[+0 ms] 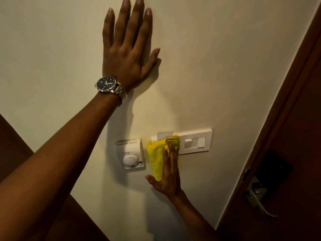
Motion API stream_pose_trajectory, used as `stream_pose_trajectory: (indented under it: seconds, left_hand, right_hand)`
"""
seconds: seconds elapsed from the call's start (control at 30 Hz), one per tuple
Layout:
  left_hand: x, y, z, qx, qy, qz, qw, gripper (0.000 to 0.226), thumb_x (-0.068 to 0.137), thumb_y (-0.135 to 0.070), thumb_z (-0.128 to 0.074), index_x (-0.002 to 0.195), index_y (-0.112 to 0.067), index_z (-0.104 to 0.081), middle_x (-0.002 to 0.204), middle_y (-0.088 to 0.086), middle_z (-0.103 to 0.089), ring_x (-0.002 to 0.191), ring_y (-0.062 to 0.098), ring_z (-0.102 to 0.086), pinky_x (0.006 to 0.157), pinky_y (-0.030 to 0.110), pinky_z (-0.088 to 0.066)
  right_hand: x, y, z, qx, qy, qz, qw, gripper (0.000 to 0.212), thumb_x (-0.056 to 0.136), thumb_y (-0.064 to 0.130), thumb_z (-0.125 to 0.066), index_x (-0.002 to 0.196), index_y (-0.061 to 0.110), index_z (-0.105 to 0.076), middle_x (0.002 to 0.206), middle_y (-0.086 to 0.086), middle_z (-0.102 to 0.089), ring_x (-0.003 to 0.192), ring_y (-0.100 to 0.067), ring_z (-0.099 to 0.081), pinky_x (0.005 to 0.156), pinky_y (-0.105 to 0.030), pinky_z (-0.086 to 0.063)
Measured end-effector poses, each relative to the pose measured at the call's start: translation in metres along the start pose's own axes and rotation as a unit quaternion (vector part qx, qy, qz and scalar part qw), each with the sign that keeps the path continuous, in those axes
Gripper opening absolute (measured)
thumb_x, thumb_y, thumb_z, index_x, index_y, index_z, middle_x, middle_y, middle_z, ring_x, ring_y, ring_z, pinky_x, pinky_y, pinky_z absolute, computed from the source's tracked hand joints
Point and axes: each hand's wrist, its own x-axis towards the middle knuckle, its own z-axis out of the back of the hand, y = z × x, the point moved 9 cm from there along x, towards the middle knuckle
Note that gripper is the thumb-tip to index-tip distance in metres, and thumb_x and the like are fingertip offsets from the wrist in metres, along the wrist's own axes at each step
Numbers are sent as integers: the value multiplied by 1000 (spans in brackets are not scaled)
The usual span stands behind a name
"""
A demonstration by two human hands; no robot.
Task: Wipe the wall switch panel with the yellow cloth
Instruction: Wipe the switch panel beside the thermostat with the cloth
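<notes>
Cream painted wall (217,70), dim warm light; dark brown wooden door (295,145) with a metal lever handle (258,199) standing at right. Left hand (127,54) is lying flat on the wall, fingers spread, well above the fittings; a steel wristwatch with dark dial (108,84) is sitting on that wrist. Right hand (169,173) is pressing a folded yellow cloth (156,157) flat-palmed, fingers together, against the left end of the white rectangular wall switch panel (196,141). White dial thermostat (130,153) is sitting just left of the cloth.
</notes>
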Motion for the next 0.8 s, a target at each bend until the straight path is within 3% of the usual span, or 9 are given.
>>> stream_pose_trajectory:
  seconds: [0.17,0.3,0.37,0.47,0.53,0.6,0.7,0.8]
  left_hand:
    - [-8,1,-2,-8,-2,21,1000,65,110,-58,-35,153,-11,-44,154,17,-47,142,40,-44,118,60,-34]
    - [-8,3,1,-9,-3,28,1000,63,110,-60,-33,144,-11,-55,141,16,-60,127,38,-57,110,50,-42]
    - [-10,1,-1,-8,15,28,999,65,110,-61,-31,147,-11,-52,145,17,-56,132,40,-53,113,52,-39]
    - [-7,1,1,2,13,25,1000,65,111,-59,-32,152,-11,-46,152,18,-49,141,41,-45,118,59,-34]
    - [-5,0,3,4,1,18,1000,64,111,-57,-34,153,-10,-44,153,18,-47,142,41,-43,118,61,-33]
    - [-3,0,3,-1,6,12,1000,65,110,-56,-33,155,-10,-40,157,18,-42,146,40,-39,120,62,-31]
    - [-3,0,1,0,11,10,1000,67,110,-56,-30,158,-10,-34,162,16,-35,150,38,-32,121,63,-28]
    - [-5,-1,0,12,-8,8,1000,65,109,-56,-34,155,-10,-41,157,17,-43,146,39,-39,119,62,-32]
  right_hand:
    - [17,6,7,7,-37,-3,999,94,90,75,-41,153,7,-26,160,-19,-26,152,-36,-23,117,-63,-31]
    - [18,5,3,-11,-48,26,998,93,90,71,-47,151,3,-31,166,-13,-19,154,-33,-21,123,-56,-21]
    - [-4,-5,-4,-43,-24,34,998,92,91,72,-45,152,6,-27,167,-10,-15,155,-31,-18,122,-55,-25]
    - [-28,-22,-18,-108,19,19,994,85,95,70,-39,148,4,-33,158,-18,-29,147,-36,-29,117,-55,-35]
    - [-33,-27,-24,-128,24,-20,991,80,98,67,-34,144,2,-37,158,-17,-30,141,-39,-35,118,-48,-29]
    - [-38,-27,-26,-122,21,-55,991,79,100,66,-29,144,0,-34,164,-11,-19,144,-37,-29,120,-43,-19]
    - [-28,-25,-22,-108,-7,-71,992,82,100,67,-27,155,6,-22,170,-4,6,157,-24,-2,122,-43,-14]
    - [-8,-24,-17,-99,-23,-93,990,83,99,68,-28,161,17,-4,168,-11,-4,157,-26,-2,124,-43,-12]
